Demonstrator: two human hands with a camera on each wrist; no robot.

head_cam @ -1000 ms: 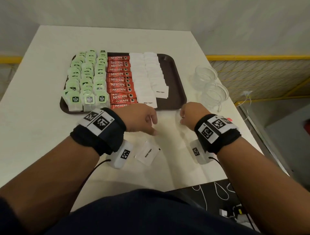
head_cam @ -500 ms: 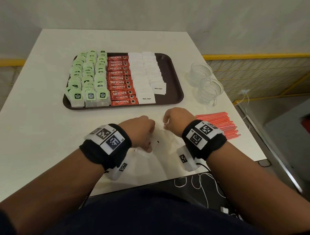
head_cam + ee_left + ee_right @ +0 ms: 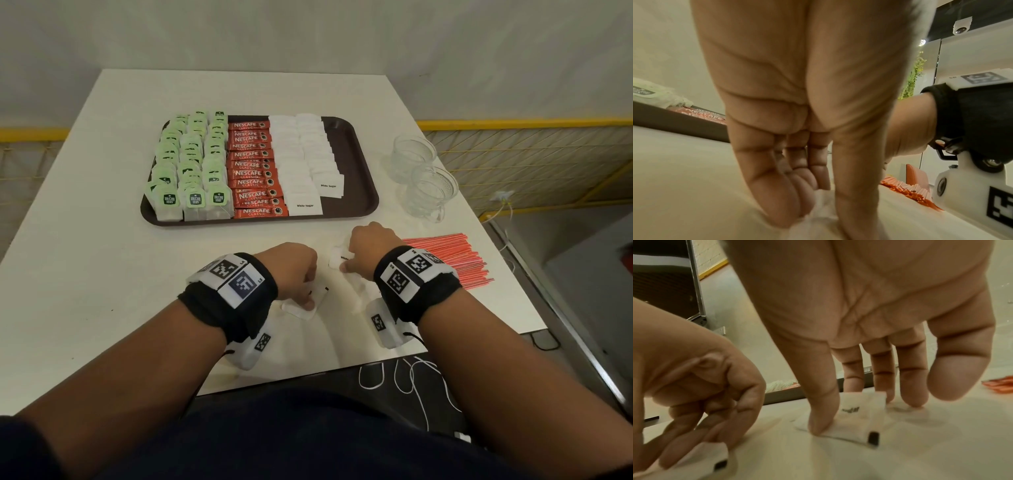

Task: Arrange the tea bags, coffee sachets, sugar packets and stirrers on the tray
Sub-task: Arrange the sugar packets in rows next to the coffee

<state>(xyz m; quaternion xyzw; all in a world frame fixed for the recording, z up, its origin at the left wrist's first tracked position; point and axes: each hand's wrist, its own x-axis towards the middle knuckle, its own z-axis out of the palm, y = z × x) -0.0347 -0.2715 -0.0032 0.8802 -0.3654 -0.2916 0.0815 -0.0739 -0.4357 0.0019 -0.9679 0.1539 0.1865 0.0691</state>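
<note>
Brown tray (image 3: pixel 356 164) sits mid-table (image 3: pixel 102 274). On it, left to right: three rows of green-tagged tea bags (image 3: pixel 191 171), one column of red Nescafe coffee sachets (image 3: pixel 255 168), two columns of white sugar packets (image 3: pixel 305 161); right strip of tray bare.

Left hand (image 3: pixel 291 270) is near the tray's near edge, fingers curled down onto a loose white sugar packet (image 3: pixel 310 301) lying on the table; thumb and fingertips pinch it against the surface (left wrist view blurred at the contact).

Right hand (image 3: pixel 368 248) is just right of the left, apart from it. Its thumb and fingers pinch a second sugar packet (image 3: pixel 859 415), one edge lifted, the other on the table.

Red stirrers (image 3: pixel 452 260) lie in a pile on the table right of the right wrist. Two clear glass cups (image 3: pixel 423 178) stand far right of the tray.
</note>
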